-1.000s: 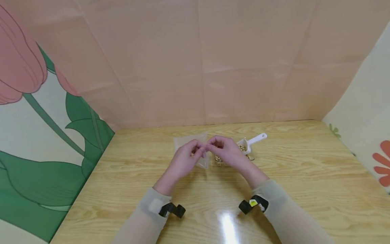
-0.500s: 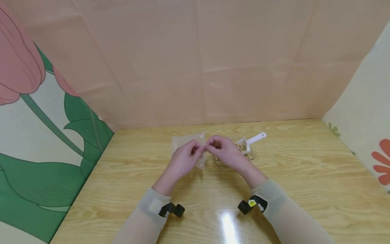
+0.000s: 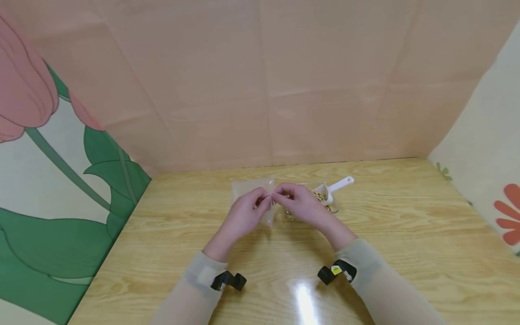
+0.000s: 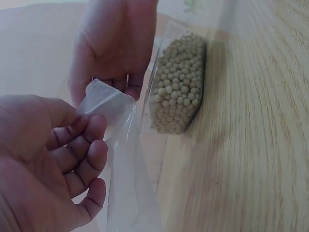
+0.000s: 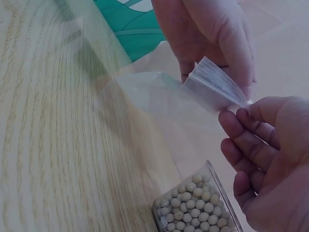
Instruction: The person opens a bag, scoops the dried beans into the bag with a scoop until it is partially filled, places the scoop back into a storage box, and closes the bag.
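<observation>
Hanging from pinching fingers (image 5: 231, 124) (clear bag (image 5: 166, 96))

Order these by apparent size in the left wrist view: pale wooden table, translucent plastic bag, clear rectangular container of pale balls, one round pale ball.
1. Pale wooden table
2. Translucent plastic bag and clear rectangular container: too alike to rank; the bag looks nearer.
3. One round pale ball
</observation>
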Available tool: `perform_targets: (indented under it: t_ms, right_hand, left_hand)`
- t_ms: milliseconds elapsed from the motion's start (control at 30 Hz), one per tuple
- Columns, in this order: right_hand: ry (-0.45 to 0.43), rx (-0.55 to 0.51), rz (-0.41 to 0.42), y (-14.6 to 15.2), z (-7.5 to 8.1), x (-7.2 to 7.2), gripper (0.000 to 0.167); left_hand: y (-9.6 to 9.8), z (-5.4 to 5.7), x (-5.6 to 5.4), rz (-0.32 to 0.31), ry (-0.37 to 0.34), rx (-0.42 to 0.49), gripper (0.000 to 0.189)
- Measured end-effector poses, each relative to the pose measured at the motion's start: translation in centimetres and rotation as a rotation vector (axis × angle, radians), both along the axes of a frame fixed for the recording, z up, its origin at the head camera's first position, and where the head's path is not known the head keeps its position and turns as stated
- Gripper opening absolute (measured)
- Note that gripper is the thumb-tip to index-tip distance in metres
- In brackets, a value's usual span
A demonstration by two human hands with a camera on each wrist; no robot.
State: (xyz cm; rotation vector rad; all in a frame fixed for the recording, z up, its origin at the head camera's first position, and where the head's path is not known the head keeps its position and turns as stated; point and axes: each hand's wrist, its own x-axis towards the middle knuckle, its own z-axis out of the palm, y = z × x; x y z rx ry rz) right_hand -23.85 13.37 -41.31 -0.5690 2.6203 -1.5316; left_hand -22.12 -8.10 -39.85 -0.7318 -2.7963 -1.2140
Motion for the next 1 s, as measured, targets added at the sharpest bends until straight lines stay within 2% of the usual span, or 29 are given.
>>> perform_targets:
  t_ms: [133,300,500,700,867,1000]
  right_hand:
    - [0.026,0.006,0.034,-0.05,0.00,-0.01,0.022]
    - [0.025,-0.029,0.064,-0.13,-0.17,-0.02,0.024]
    - [0.006,-0.108,0.082,-0.03,0.02,0.34,0.025]
    - [0.000,-0.141,0.080,-0.12,0.01,0.32,0.023]
    - [-0.011,-0.160,0.085,-0.06,-0.05,0.35,0.023]
    - [-0.043,-0.208,0.092,0.19,-0.22,0.20,0.024]
  left_hand:
    - [-0.15,-0.06,-0.07,0.023,-0.015,-0.014,0.020]
    - [-0.24,0.12,-0.09,0.036,0.000,-0.003,0.022]
    - [-0.28,0.38,-0.10,0.007,-0.005,0.082,0.023]
    - [-0.31,0.40,-0.26,-0.006,-0.022,0.144,0.025]
    - [-0.29,0.28,-0.48,-0.004,-0.056,0.158,0.025]
    - [-0.47,0.12,-0.69,0.015,-0.110,0.249,0.024]
